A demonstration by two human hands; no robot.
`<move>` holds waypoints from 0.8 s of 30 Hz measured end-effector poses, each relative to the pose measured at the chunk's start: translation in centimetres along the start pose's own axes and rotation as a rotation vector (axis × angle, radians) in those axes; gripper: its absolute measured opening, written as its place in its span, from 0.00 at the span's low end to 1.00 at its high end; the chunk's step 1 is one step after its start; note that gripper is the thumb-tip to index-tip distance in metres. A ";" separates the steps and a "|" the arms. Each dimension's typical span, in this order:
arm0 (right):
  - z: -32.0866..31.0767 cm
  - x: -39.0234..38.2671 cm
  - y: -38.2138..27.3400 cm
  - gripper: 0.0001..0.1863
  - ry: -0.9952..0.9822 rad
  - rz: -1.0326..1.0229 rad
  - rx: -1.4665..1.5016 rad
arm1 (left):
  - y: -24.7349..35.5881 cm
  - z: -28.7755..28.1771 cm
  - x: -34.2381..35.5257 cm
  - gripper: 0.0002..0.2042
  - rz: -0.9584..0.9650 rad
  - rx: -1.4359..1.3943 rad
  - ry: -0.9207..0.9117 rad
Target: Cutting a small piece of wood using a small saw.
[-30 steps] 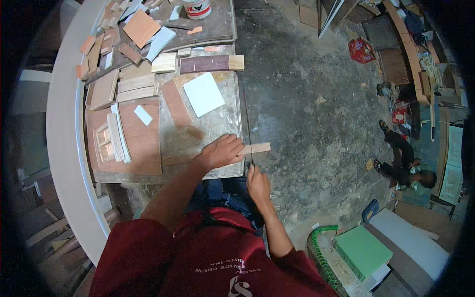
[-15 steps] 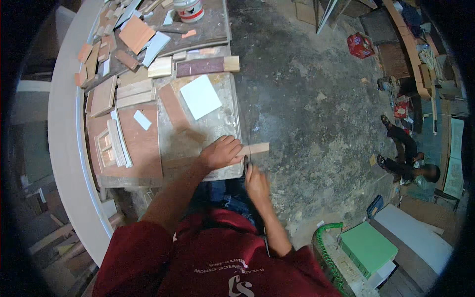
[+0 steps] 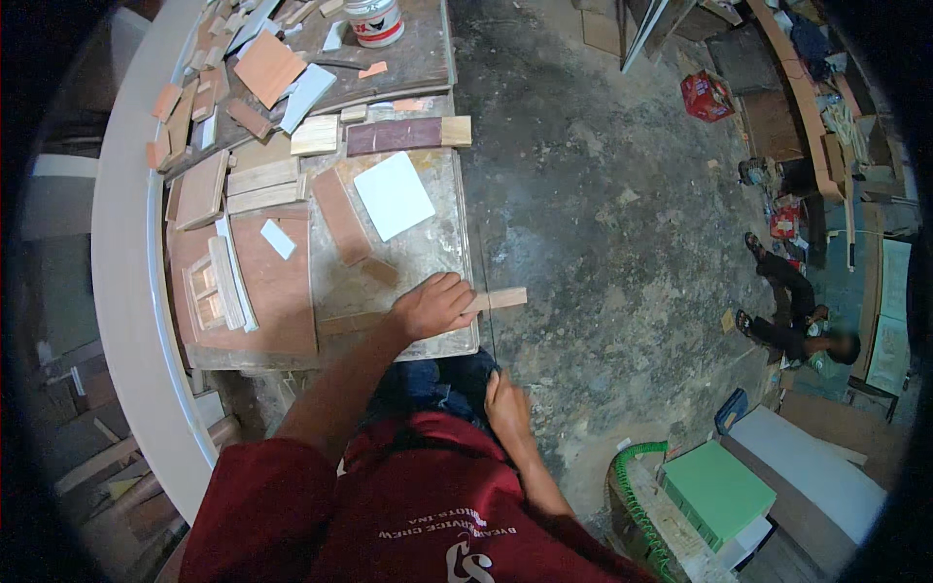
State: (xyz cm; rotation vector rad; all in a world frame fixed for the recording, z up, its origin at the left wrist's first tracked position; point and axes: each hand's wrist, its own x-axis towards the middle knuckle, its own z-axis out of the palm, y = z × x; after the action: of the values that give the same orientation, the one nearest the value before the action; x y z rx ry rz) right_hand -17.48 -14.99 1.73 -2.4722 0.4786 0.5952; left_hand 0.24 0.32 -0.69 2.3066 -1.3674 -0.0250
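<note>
My left hand [image 3: 435, 305] is closed over a narrow wooden strip [image 3: 503, 299], pressing it against the worn worktable [image 3: 442, 255]. The strip's right end sticks out past the table's edge. Below and to the right, my right hand [image 3: 507, 408] is wrapped round the handle of a hand saw. Seen edge-on, the saw's thin blade [image 3: 492, 332] runs up to the strip just right of my left fingers. My right fist covers most of the handle. A white square tile-like piece [image 3: 394, 195] and a flat brown board piece [image 3: 340, 216] lie beyond my left hand.
A small wooden frame [image 3: 207, 291] rests on a brown board [image 3: 284, 325] at left. Wood offcuts [image 3: 248, 119] and a white bucket [image 3: 375, 21] crowd the far end. A person [image 3: 792, 301] sits on the right; a green box [image 3: 717, 494] stands at the lower right.
My right hand has drawn back toward my body with the saw, showing more of the blade. My left hand stays on the strip.
</note>
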 end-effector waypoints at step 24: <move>0.8 3.5 0.5 0.16 0.102 -0.114 0.062 | 0.0 0.1 0.9 0.16 0.022 -0.094 0.030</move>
State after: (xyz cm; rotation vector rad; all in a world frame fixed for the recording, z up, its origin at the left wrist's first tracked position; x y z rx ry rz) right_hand -14.96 -15.64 -0.81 -2.4598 0.3857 0.4034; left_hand 0.69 -0.44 -0.63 2.2054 -1.3479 -0.0474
